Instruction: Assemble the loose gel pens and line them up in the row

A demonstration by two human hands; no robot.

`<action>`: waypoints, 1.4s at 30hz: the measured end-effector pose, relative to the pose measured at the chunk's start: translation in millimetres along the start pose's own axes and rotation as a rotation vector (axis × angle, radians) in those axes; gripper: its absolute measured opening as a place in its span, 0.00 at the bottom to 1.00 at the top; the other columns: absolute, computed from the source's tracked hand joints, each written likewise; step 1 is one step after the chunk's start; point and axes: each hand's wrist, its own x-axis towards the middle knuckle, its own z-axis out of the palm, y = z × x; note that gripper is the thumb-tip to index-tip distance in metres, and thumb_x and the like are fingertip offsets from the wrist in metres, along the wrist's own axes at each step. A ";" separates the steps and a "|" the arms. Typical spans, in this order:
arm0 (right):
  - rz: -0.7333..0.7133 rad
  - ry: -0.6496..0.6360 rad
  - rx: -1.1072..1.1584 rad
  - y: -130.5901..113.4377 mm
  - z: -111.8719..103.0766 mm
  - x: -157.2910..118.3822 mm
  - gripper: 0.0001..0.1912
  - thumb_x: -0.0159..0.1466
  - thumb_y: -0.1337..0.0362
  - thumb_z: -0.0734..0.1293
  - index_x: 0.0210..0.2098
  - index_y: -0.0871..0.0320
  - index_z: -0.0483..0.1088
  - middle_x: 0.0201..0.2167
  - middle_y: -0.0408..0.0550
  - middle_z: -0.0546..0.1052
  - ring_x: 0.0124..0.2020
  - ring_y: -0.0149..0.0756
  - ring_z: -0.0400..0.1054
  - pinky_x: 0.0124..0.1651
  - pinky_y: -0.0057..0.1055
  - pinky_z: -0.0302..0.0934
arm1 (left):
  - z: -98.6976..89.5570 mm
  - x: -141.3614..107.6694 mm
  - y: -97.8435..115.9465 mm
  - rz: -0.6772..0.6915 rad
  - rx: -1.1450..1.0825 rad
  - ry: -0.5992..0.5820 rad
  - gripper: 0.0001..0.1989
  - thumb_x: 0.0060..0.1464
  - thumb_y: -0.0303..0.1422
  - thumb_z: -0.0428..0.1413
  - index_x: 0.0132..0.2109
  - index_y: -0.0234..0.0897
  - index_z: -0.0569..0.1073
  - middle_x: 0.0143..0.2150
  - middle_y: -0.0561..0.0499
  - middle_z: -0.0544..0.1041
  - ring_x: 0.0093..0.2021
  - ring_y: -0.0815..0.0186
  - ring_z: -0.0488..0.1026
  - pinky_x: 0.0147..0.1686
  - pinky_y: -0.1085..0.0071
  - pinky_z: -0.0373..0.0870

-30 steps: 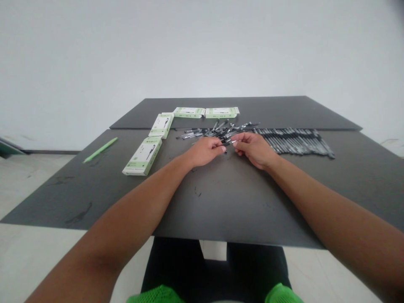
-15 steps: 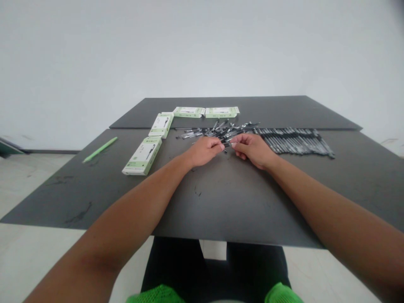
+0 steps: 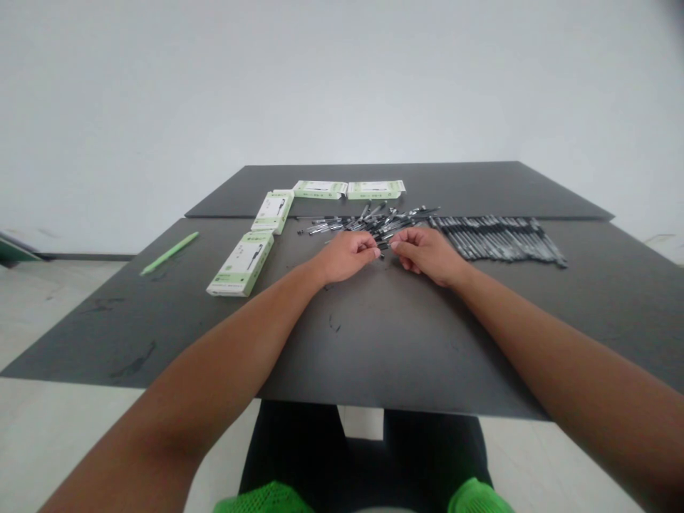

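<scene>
A loose heap of black and clear pens (image 3: pixel 374 219) lies at the middle of the dark table. At its near edge my left hand (image 3: pixel 350 255) is closed, thumb and fingers pressed together. Just right of it, a small gap apart, my right hand (image 3: pixel 425 253) is closed in a pinch. What either hand grips is too small to make out. To the right, many more pens (image 3: pixel 496 239) lie side by side in a neat row.
Two white and green boxes (image 3: pixel 240 263) (image 3: pixel 272 211) lie left of the heap. Two more boxes (image 3: pixel 320 189) (image 3: pixel 375 189) lie behind it. A green pen (image 3: pixel 169 253) rests near the left edge of the table (image 3: pixel 342 349), which has a seam across it.
</scene>
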 end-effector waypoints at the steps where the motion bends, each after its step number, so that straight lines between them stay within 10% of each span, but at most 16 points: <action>1: -0.003 -0.003 -0.012 -0.5 0.0 -0.4 0.11 0.67 0.55 0.76 0.36 0.55 0.76 0.18 0.40 0.73 0.15 0.27 0.57 0.18 0.27 0.48 | 0.2 0.0 -0.2 -0.001 -0.003 -0.001 0.14 0.64 0.43 0.60 0.41 0.36 0.80 0.30 0.54 0.77 0.31 0.67 0.69 0.34 0.68 0.62; 42: 0.013 -0.016 0.038 -1.2 0.8 2.7 0.18 0.69 0.49 0.73 0.32 0.57 0.75 0.22 0.45 0.76 0.17 0.29 0.64 0.17 0.26 0.52 | 0.5 0.7 -1.0 0.010 -0.043 -0.035 0.13 0.64 0.42 0.60 0.41 0.36 0.79 0.31 0.53 0.77 0.32 0.67 0.70 0.35 0.69 0.64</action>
